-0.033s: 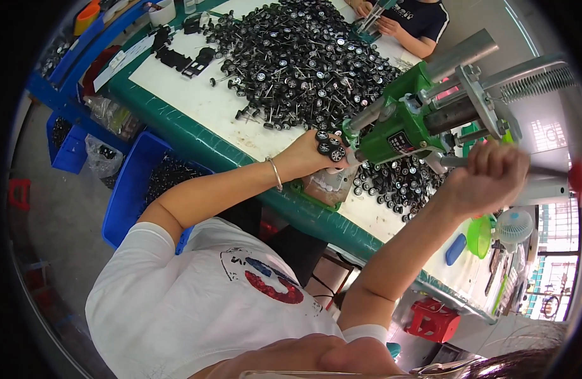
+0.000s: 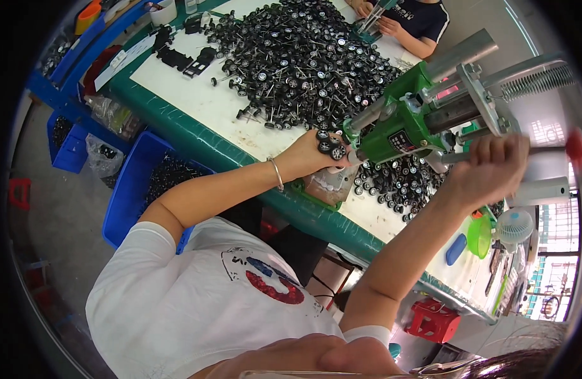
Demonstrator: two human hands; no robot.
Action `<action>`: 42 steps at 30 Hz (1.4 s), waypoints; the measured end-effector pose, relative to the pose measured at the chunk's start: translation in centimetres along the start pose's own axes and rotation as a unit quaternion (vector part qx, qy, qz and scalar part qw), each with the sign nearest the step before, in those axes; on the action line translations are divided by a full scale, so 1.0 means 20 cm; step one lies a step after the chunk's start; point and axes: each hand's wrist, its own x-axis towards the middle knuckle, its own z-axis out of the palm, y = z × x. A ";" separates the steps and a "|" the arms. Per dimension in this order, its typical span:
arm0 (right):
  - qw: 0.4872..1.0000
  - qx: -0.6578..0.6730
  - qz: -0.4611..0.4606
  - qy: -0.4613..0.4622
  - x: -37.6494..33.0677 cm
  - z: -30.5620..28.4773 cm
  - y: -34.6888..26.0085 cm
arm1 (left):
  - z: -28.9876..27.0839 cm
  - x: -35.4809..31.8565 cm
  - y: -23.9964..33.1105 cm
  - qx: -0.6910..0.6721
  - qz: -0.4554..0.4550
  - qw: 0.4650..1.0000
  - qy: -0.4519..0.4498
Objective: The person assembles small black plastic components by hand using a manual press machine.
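Note:
My left hand (image 2: 307, 153) is closed around a few small black toy wheels (image 2: 331, 148) with silver hubs. It sits at the lower end of a green hand press (image 2: 394, 136), right by the ram; the fingertips and whatever lies under the ram are partly hidden. My right hand (image 2: 490, 169), slightly blurred, grips the metal lever (image 2: 547, 151) of the press, which ends in a red knob (image 2: 575, 149). Beyond the press spreads a big heap of black wheels on metal axles (image 2: 303, 69). A smaller pile of wheels (image 2: 401, 183) lies beneath the press.
The table has a green edge (image 2: 209, 148). Black plastic chassis parts (image 2: 183, 60) lie at its far left. A blue bin (image 2: 130, 189) with dark parts stands at left. Across the table a co-worker's hand (image 2: 389, 26) is near another tool. A green bowl (image 2: 478, 237) and small fan (image 2: 515, 226) stand at right.
The lever's red knob has moved up slightly in the picture, with my right hand on the lever. My left hand and the wheels stay almost in place.

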 end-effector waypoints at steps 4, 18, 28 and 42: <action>0.994 -0.039 0.097 -0.004 0.16 -0.02 0.12 | -0.01 -0.02 0.06 -0.278 -0.048 0.959 0.024; 0.943 -0.247 0.203 -0.090 -0.19 -0.60 0.32 | -1.18 -0.85 0.27 0.618 -0.082 0.781 -0.037; 0.793 -0.473 0.176 -0.342 -0.68 -0.67 0.39 | -0.73 -0.35 0.11 0.505 0.040 0.842 0.185; 0.781 -0.512 0.125 -0.335 -0.79 -0.66 0.45 | -0.39 0.15 -0.06 0.451 0.182 0.862 0.142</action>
